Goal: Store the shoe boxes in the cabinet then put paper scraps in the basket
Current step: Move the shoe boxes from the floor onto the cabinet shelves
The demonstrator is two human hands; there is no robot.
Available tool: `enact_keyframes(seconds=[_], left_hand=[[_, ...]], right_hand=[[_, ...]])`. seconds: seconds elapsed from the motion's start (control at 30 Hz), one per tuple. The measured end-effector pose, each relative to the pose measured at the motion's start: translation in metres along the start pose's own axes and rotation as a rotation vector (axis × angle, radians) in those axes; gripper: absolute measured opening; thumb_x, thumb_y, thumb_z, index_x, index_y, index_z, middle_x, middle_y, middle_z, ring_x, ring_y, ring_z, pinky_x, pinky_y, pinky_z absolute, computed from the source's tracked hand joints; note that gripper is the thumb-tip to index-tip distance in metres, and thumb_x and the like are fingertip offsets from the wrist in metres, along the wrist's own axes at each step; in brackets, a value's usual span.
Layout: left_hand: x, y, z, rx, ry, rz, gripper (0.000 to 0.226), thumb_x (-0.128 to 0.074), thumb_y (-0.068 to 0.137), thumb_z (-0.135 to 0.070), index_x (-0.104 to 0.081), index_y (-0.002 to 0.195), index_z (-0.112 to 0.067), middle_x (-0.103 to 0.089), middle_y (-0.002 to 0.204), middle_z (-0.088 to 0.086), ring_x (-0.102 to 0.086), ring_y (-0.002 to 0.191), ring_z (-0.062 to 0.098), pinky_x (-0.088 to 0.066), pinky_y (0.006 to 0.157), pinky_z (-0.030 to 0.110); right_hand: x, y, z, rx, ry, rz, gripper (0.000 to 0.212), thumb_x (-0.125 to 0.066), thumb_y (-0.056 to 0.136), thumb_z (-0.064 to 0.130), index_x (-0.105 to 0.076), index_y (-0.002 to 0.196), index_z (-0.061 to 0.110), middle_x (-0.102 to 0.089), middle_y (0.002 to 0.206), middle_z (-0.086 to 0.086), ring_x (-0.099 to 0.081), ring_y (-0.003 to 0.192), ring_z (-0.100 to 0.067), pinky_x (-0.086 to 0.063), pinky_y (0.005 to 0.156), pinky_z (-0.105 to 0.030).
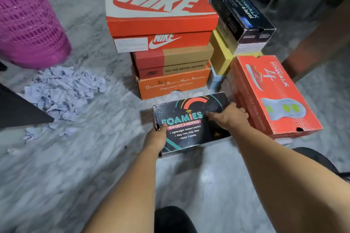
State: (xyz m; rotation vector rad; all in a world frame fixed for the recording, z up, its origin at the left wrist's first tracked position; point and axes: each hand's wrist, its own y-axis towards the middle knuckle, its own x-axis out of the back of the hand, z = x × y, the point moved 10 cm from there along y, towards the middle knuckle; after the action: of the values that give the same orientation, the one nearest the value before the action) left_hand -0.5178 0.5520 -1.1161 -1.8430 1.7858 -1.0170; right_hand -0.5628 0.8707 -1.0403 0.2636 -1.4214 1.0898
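Head view: shoe boxes (161,24) on seemingly marbled grey floor (94,157).

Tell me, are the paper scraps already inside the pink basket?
No, the crumpled paper scraps lie in a heap on the grey floor beside the pink basket, not in it.

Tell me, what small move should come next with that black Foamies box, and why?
Probably lift it off the floor. The left hand grips the black Foamies box at its near left corner and the right hand holds its right edge, so both sides seem held and it lies apart from the stacks.
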Motion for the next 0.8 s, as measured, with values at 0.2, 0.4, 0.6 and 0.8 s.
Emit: enact_keyframes(seconds=[0.2, 0.4, 0.6, 0.8], left_hand=[[0.093, -0.039, 0.046, 0.121, -0.110, -0.072, 0.052, -0.055, 0.084, -0.069, -0.065, 0.106, -0.022, -0.074, 0.102, 0.003, -0.071, 0.092, 0.025, -0.057, 0.085, 0.041], [0.269, -0.123, 0.134, 0.199, -0.390, -0.334, 0.036, -0.056, 0.098, -0.047, -0.069, 0.112, -0.017, -0.079, 0.098, 0.007, -0.075, 0.089, 0.027, -0.060, 0.083, 0.044], [0.459, -0.269, 0.219, 0.055, -0.512, -1.018, 0.047, -0.067, 0.091, -0.051, -0.051, 0.123, -0.021, -0.062, 0.116, 0.002, -0.067, 0.093, 0.023, -0.064, 0.069, 0.048], [0.583, -0.397, 0.285, -0.121, -0.551, -1.655, 0.055, -0.065, 0.078, -0.070, -0.050, 0.109, -0.028, -0.069, 0.110, 0.007, -0.071, 0.097, 0.031, -0.060, 0.079, 0.058]], right_hand=[[-0.032, -0.035, 0.036, 0.156, 0.058, 0.286, 0.052, -0.088, 0.075, 0.049, -0.065, 0.077, 0.002, -0.060, 0.079, -0.009, -0.054, 0.069, -0.023, -0.045, 0.060, -0.029], [-0.126, -0.156, 0.180, 0.441, -0.080, 0.674, 0.038, -0.080, 0.086, 0.043, -0.059, 0.112, 0.025, -0.067, 0.115, -0.008, -0.065, 0.110, -0.028, -0.059, 0.088, -0.049], [-0.195, -0.361, 0.348, 0.851, 0.118, 0.944, 0.040, -0.075, 0.094, 0.025, -0.055, 0.120, 0.048, -0.070, 0.119, 0.004, -0.067, 0.111, -0.024, -0.057, 0.087, -0.051], [-0.213, -0.550, 0.484, 1.208, 0.500, 1.008, 0.037, -0.072, 0.095, 0.008, -0.060, 0.122, 0.029, -0.071, 0.110, 0.001, -0.068, 0.081, -0.020, -0.054, 0.072, -0.039]])
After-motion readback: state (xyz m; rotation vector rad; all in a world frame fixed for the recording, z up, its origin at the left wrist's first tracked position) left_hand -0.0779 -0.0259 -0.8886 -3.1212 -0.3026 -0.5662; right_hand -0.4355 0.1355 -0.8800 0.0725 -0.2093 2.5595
